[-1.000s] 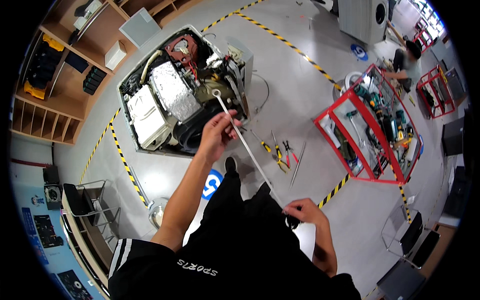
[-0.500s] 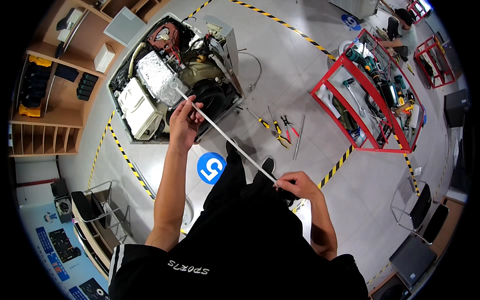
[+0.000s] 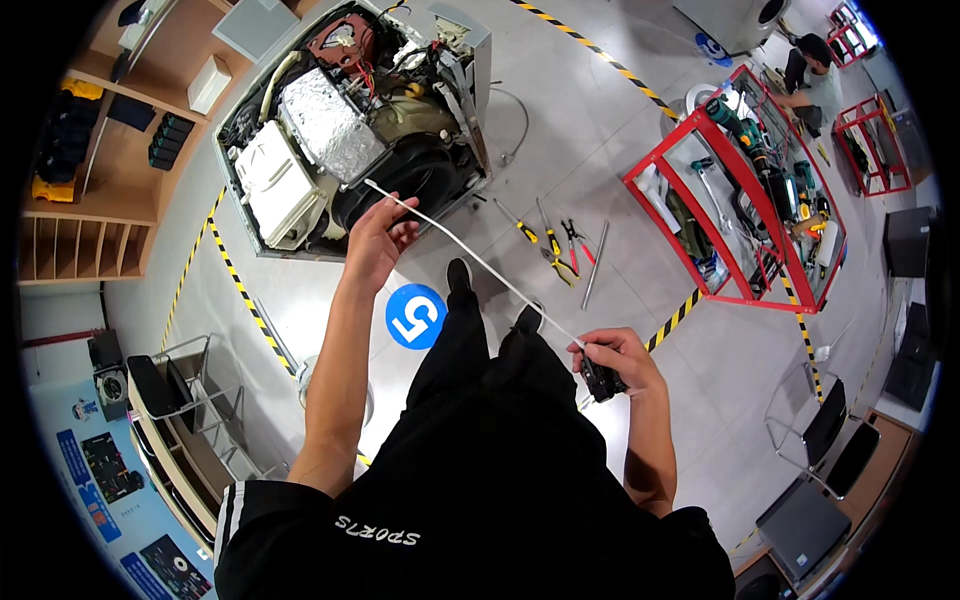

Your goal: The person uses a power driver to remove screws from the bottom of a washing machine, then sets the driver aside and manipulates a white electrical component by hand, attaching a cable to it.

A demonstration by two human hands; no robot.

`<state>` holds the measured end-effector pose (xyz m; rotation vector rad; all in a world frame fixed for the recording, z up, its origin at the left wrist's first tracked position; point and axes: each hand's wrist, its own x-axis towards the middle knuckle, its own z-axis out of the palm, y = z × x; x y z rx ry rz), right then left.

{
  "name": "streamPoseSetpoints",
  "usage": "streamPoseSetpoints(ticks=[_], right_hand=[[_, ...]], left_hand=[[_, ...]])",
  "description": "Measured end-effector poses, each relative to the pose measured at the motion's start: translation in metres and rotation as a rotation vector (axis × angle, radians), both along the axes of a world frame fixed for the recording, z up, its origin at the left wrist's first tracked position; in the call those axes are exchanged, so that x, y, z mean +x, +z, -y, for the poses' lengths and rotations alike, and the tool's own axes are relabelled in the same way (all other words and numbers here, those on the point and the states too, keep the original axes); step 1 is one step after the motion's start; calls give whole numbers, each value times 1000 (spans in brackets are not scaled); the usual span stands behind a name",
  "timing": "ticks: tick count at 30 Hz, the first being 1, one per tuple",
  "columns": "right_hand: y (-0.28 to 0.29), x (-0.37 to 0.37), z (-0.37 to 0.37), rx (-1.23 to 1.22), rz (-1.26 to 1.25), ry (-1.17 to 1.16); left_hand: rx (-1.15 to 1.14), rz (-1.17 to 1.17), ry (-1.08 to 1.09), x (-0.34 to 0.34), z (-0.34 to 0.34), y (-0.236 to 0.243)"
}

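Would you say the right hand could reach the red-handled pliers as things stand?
Probably not: the right hand holds a black object and a thin white strip, and the red-handled pliers lie on the floor, though nothing covers them.

Wood shelves (image 3: 125, 205) upper left, white box (image 3: 208, 85) and black cases (image 3: 170, 140) in them. Mid-floor cluster: two yellow-black screwdrivers (image 3: 528, 234), yellow-handled pliers (image 3: 562, 267), red-handled pliers (image 3: 574, 262), metal rod (image 3: 595, 266), lying near each other. Red cart (image 3: 663, 147) to their right, packed with tools (image 3: 723, 115). Blue disc (image 3: 416, 316) on floor. Striped tape (image 3: 676, 319) in several runs. Black chair (image 3: 150, 385) lower left, second chair (image 3: 826, 415) lower right, dark box (image 3: 803, 525) near it. Washer (image 3: 725, 22) upper right, person (image 3: 815, 85) near it. Grey hose (image 3: 523, 125) on floor, upper middle.
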<state>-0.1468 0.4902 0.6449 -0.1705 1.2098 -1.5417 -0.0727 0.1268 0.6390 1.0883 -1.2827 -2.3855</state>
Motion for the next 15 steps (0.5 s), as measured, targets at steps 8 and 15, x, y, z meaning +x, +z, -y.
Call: streamPoseSetpoints(ticks=[8, 15], right_hand=[[-25, 15, 40, -39, 249, -192], [-60, 37, 79, 72, 473, -438]], left_hand=[[-408, 100, -372, 18, -37, -25], [-1066, -321, -1031, 24, -103, 12]])
